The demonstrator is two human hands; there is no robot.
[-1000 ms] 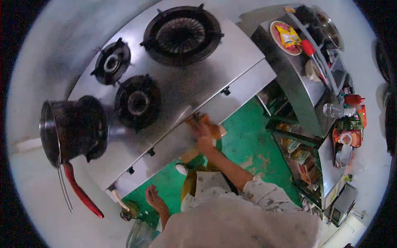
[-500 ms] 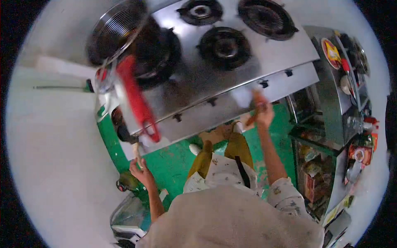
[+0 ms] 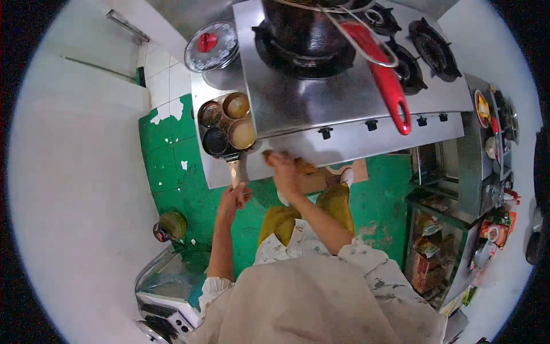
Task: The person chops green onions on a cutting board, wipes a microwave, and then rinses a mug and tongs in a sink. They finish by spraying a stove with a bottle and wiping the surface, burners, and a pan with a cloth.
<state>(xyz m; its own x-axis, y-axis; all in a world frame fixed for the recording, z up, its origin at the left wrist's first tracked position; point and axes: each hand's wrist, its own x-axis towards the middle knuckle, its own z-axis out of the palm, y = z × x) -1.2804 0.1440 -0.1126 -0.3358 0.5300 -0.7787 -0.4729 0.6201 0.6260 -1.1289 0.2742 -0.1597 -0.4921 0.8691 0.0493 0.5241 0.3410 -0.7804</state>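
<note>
My left hand (image 3: 234, 198) is closed round the pale handle of an egg pan (image 3: 227, 129) with several round cups, standing on the steel surface left of the stove. The right-hand cups look pale yellow inside; the lower left one is dark. My right hand (image 3: 285, 175) is in front of the stove's front panel, just right of the pan. Its fingers are closed on a limp orange-brown piece, cloth-like but blurred by motion.
A large dark pot (image 3: 306, 34) sits on the stove's left burner (image 3: 303, 69). Across it lies a strainer with a red handle (image 3: 392, 97) jutting over the front edge. A glass lid (image 3: 212, 49) with red knob is behind the pan. Shelves (image 3: 435, 229) stand at right.
My view has swung left, bringing the pan fully into sight. My right hand has moved left, from beside the stove knobs to near the pan, still holding the orange-brown piece.
</note>
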